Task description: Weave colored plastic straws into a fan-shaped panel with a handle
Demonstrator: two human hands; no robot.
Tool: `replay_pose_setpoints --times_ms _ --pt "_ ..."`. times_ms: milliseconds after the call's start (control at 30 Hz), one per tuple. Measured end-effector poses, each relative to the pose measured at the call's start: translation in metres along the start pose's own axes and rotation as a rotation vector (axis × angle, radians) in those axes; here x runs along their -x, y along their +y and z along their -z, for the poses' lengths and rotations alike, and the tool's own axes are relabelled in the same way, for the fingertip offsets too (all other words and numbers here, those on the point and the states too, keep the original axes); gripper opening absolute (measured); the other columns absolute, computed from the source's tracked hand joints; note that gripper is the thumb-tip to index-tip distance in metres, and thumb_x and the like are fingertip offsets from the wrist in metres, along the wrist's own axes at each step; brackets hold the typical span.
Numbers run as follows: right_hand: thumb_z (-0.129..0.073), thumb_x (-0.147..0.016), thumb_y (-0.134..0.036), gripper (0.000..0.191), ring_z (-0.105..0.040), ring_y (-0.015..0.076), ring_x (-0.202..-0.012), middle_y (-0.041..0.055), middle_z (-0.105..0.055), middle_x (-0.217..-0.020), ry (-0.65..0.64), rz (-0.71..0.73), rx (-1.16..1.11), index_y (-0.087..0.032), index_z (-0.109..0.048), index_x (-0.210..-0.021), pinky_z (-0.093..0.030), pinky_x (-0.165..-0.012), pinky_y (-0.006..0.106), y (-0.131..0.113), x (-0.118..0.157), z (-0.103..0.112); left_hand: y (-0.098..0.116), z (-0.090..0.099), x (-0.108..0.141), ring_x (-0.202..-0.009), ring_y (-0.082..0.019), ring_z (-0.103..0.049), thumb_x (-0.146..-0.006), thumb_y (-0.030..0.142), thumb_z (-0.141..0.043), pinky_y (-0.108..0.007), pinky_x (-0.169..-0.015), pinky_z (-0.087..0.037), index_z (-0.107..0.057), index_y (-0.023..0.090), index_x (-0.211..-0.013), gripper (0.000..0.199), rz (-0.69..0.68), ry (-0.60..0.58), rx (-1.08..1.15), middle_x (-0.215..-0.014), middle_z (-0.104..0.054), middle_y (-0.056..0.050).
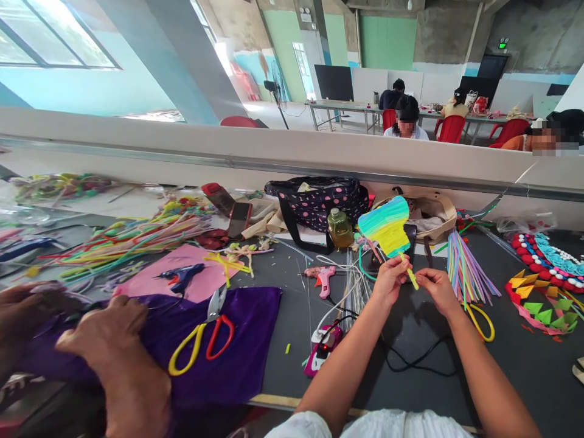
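Note:
My left hand (pixel 391 280) is closed around the stem of a fan-shaped craft piece (pixel 385 225), striped blue-green above and yellow below. The stem's yellow end (pixel 413 280) sticks out under the fingers. My right hand (pixel 437 291) is pinched together just beside that end; what lies between its fingertips is too small to make out. Behind the piece lies a dark object (pixel 409 243), partly covered. Right of my hands is a bundle of pastel pipe cleaners (pixel 469 267) by a yellow scissor handle (pixel 478 322). A pink glue gun (pixel 325 280) lies to the left.
At left, another person's hands (pixel 107 328) work over purple cloth (pixel 246 340) bearing red-and-yellow scissors (pixel 214 322). A blue glue gun (pixel 182 277) lies on pink sheet. A pink power strip (pixel 322 353), black cables (pixel 415 363), a bottle (pixel 340 228) and a dotted bag (pixel 319 201) surround my area.

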State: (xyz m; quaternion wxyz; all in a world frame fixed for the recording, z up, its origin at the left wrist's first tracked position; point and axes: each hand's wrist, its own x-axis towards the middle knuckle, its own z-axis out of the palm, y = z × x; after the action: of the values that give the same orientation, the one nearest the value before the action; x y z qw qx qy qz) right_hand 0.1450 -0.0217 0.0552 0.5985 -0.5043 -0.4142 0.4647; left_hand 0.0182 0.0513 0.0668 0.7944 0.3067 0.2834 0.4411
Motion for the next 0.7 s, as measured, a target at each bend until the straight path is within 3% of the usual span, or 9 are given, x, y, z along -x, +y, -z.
replay_pose_setpoints --times_ms 100,333,533,700 --pt "-0.076 -0.069 -0.04 0.023 -0.03 0.0055 -0.042 -0.0045 -0.054 -0.051 0.015 -0.042 -0.114 -0.018 -0.071 -0.072 -0.021 -0.041 0.02 0.009 0.002 -0.008 -0.002 -0.003 0.002 -0.049 -0.006 -0.052 -0.048 0.029 -0.089 -0.015 -0.04 -0.028 -0.069 0.011 -0.079 0.041 0.005 0.006 0.057 -0.063 -0.064 -0.003" --pt "-0.079 -0.064 -0.039 0.025 -0.025 0.0037 -0.041 -0.0017 -0.058 -0.057 0.084 -0.103 -0.372 -0.017 -0.07 -0.073 -0.016 -0.039 0.018 0.023 0.003 -0.028 -0.005 -0.009 0.005 -0.042 -0.002 -0.046 -0.051 0.028 -0.087 -0.014 -0.04 -0.034 -0.067 0.013 -0.08 0.038 -0.037 0.069 0.129 -0.067 -0.066 -0.001" --pt "-0.08 -0.064 -0.038 0.028 -0.033 0.0039 -0.044 0.0001 -0.062 -0.063 0.222 -0.104 -0.475 -0.017 -0.072 -0.08 -0.021 -0.037 0.017 0.029 0.007 -0.047 -0.008 -0.015 0.003 -0.045 -0.002 -0.047 -0.052 0.023 -0.086 -0.015 -0.044 -0.034 -0.071 0.012 -0.076 0.031 -0.213 0.203 0.134 -0.067 -0.065 0.0" --pt "-0.079 -0.066 -0.042 0.031 -0.038 0.0052 -0.045 0.0014 -0.064 -0.065 0.312 -0.071 -0.382 -0.016 -0.071 -0.081 -0.026 -0.038 0.019 0.029 0.015 -0.055 -0.013 -0.018 0.0 -0.047 -0.004 -0.046 -0.053 0.025 -0.085 -0.018 -0.046 -0.034 -0.073 0.013 -0.073 0.026 -0.354 0.299 0.016 -0.062 -0.063 0.002"
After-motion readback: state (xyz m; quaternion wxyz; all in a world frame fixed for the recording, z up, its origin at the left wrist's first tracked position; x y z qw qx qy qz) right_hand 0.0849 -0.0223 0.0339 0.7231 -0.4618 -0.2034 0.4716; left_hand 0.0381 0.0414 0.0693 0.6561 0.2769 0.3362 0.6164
